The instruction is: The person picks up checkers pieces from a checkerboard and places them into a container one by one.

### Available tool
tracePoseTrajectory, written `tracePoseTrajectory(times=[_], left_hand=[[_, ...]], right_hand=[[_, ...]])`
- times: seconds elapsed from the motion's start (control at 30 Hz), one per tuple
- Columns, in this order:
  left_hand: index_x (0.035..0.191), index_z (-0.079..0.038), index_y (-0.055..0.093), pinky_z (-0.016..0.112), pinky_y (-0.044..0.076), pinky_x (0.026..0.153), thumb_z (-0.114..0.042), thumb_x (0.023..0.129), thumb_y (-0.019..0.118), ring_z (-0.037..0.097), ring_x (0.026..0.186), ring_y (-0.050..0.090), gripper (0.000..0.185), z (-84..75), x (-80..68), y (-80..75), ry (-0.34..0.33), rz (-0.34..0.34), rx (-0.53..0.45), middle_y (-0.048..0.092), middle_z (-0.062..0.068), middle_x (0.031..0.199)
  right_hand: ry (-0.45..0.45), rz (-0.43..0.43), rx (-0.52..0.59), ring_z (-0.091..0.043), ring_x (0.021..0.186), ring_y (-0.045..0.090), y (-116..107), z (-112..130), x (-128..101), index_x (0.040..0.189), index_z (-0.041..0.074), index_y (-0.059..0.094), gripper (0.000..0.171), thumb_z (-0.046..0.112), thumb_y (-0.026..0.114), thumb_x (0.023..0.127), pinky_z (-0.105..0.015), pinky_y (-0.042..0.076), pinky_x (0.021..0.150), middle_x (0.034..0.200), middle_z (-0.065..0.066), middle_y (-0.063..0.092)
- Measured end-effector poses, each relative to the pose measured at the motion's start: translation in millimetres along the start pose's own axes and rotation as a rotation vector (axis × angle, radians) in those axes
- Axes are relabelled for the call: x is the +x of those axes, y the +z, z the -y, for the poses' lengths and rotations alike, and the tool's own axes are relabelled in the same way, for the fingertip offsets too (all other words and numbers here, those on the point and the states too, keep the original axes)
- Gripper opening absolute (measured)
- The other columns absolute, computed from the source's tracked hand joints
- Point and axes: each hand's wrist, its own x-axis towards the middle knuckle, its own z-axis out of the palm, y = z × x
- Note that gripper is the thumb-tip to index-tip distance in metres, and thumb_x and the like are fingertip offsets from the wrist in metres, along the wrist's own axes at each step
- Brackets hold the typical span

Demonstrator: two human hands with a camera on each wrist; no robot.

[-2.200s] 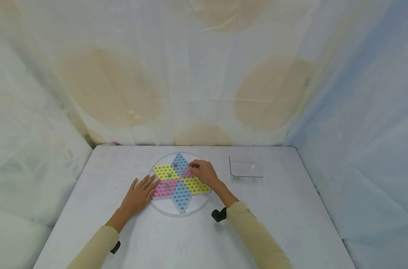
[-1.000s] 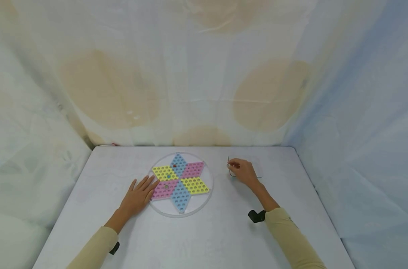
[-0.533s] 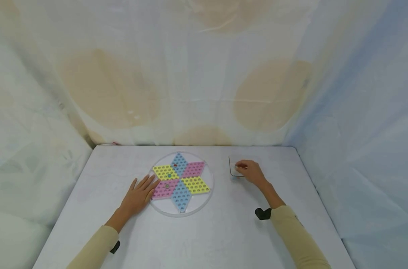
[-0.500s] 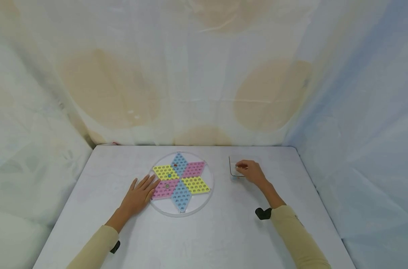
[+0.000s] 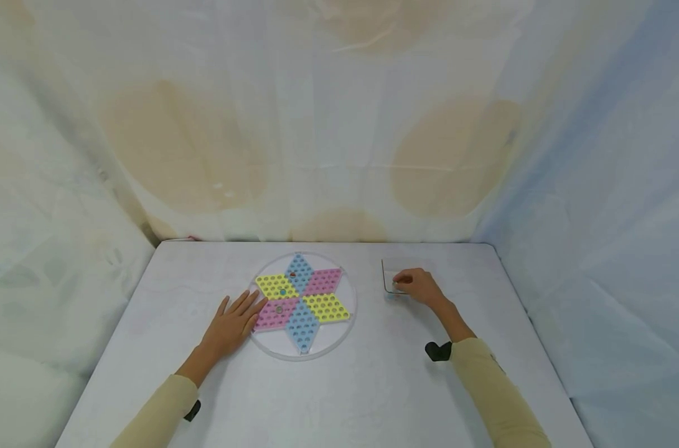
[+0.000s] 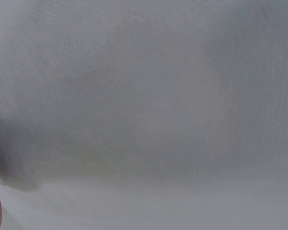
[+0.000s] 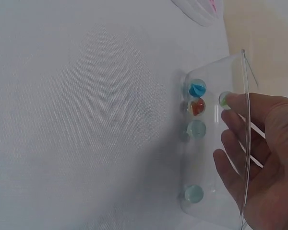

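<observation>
A star-shaped Chinese checkers board (image 5: 318,308) in pink, yellow and blue lies on the table, with a red marble (image 5: 292,274), a blue marble (image 5: 283,292) and a greenish marble (image 5: 279,310) on it. My left hand (image 5: 233,325) rests on its left edge, fingers straight and spread. Over at the clear plastic box (image 7: 216,167), my right hand (image 7: 271,148) reaches inside, thumb and fingertips pinching a green-swirled marble (image 7: 224,99). Below it in the box lie a blue-swirled marble (image 7: 197,88), an orange-red marble (image 7: 197,106) and pale marbles (image 7: 194,194).
The white-covered table (image 5: 339,398) is enclosed by pale curtains (image 5: 317,155) at the back and both sides. Black devices (image 5: 438,351) are strapped at the wrists. The left wrist view shows mostly blurred pale cloth, with a bit of finger at its left edge.
My right hand has moved from the board's upper right rightward to the clear box, and its fingertips have lowered slightly into it. The left hand has stayed in place.
</observation>
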Motion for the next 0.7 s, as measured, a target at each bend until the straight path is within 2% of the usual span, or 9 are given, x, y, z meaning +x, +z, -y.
tracePoseTrajectory(times=[0.7], left_hand=[[0.156, -0.020, 0.038, 0.060, 0.006, 0.118, -0.034, 0.106, 0.045, 0.031, 0.150, 0.017, 0.052, 0.5, 0.0, 2.2, -0.001, -0.006, 0.008, 0.028, 0.009, 0.162]], right_hand=[[0.056, 0.032, 0.017, -0.027, 0.095, 0.066, 3.9, -2.0, 4.1, 0.106, -0.002, 0.074, 0.018, 0.010, 0.071, 0.092, -0.043, 0.055, 0.081, 0.101, -0.011, 0.073]])
